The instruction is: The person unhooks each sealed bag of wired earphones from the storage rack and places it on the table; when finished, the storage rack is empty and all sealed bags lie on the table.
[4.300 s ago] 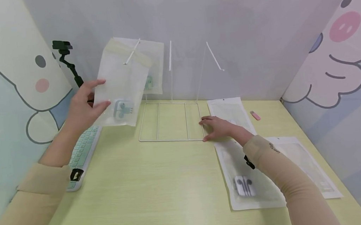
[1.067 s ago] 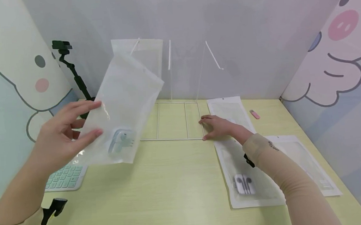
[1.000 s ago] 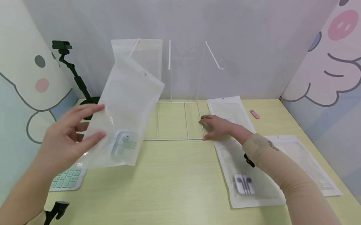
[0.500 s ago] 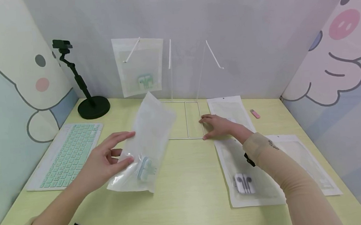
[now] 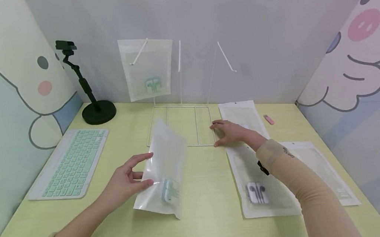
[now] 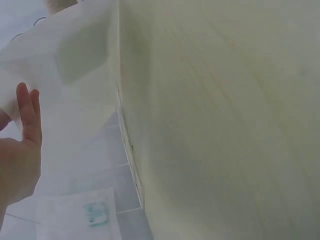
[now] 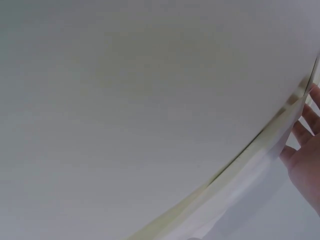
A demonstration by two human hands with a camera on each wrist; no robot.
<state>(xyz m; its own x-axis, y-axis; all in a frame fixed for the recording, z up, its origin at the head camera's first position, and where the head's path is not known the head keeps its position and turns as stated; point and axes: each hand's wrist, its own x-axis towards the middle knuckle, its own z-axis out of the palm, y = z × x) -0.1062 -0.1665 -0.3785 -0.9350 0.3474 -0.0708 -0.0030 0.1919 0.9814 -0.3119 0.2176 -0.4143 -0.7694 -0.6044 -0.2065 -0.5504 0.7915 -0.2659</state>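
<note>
My left hand (image 5: 126, 183) pinches the left edge of a clear-and-white zip bag (image 5: 168, 159) between thumb and fingers, above the front of the table. Inside the bag shows a small boxed pair of earphones (image 5: 170, 190). My right hand (image 5: 229, 132) rests on the right side of a white wire display rack (image 5: 197, 127), fingers spread over its base bar. Another earphone bag (image 5: 147, 68) hangs from the rack's left hook. The middle hook (image 5: 179, 56) and right hook (image 5: 227, 58) carry nothing. In the left wrist view, my left hand (image 6: 22, 145) touches the pale bag.
Several flat bags lie at the right, one with white boxed earphones (image 5: 257, 193), partly under my right forearm. A pink USB stick (image 5: 268, 119) lies near the back right. A keyboard (image 5: 69, 165) and a black stand (image 5: 99, 112) occupy the left side.
The earphone bag has come off the left hook in my left hand, then moved down and rightward over the table. My right hand has stayed on the rack.
</note>
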